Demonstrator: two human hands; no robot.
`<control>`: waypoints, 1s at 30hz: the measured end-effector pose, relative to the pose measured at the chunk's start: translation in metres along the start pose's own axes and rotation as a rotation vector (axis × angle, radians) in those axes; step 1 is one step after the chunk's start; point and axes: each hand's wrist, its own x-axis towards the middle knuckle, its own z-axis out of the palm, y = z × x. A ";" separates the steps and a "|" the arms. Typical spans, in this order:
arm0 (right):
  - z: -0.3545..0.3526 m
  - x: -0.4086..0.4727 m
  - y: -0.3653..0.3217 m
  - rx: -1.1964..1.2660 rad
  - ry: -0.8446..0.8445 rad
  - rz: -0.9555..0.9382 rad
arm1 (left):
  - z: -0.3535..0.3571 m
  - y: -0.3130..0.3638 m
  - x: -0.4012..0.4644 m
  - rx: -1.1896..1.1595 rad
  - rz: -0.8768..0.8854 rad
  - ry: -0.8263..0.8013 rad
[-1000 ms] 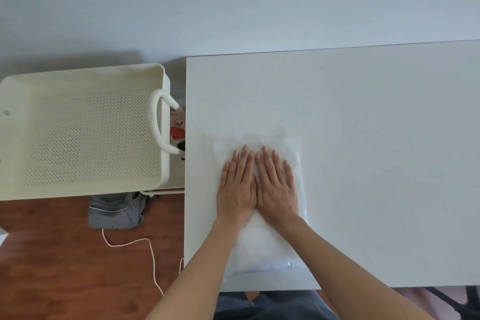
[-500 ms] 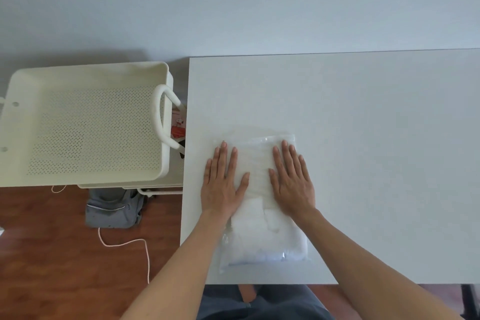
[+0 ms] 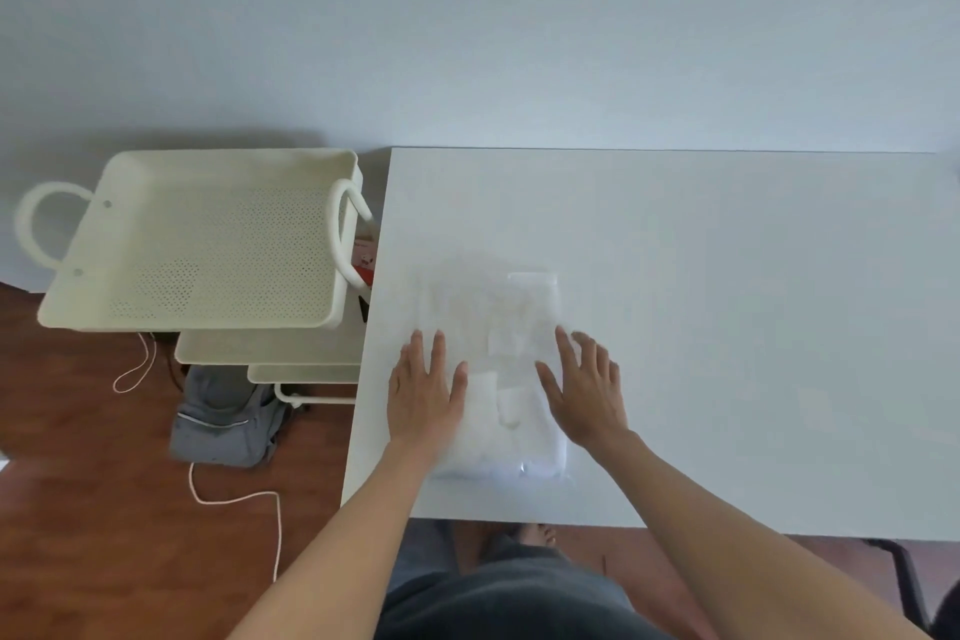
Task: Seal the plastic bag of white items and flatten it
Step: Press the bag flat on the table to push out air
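Room: pale wall behind, wood floor (image 3: pixel 78 509) at left & below.
Counter: white counter (image 3: pixel 727 327), front-left part in use.
Bag: clear plastic bag (image 3: pixel 498 327) w/ white items (image 3: pixel 511 411) lies flat on counter near its left edge, long axis running away from the person. Far end blurred, edge hard to read.
Left hand: left hand (image 3: pixel 423 392) palm down, fingers spread, flat on bag's left side; thumb pointing in toward the middle.
Right hand: right hand (image 3: pixel 584 387) palm down, fingers spread, flat on bag's right side.
Hands vs bag: hands apart, one per long edge, bag's middle strip & white items exposed btwn them. Neither hand gripping, both pressing flat. Near end of bag sits just behind the wrists, close to counter's front edge.
Seal: can't tell if closed, too blurred.
Cart: cream perforated tray cart (image 3: pixel 208 244) just left of counter, loop handles on both ends, lower shelves visible under top tray.
Floor items: grey backpack (image 3: pixel 228 416) under cart, white cable (image 3: pixel 249 499) trailing on floor.
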 end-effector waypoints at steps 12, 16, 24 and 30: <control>0.007 -0.049 -0.030 0.251 -0.192 -0.010 | 0.011 0.000 -0.042 -0.207 -0.068 -0.091; 0.005 -0.053 -0.040 0.226 -0.155 -0.024 | 0.010 0.007 -0.048 -0.121 -0.003 -0.045; -0.022 -0.031 -0.056 0.258 -0.004 -0.077 | -0.026 0.013 -0.033 -0.133 0.037 0.150; -0.066 0.009 -0.090 0.312 0.142 -0.115 | -0.091 0.017 0.003 -0.214 0.106 0.329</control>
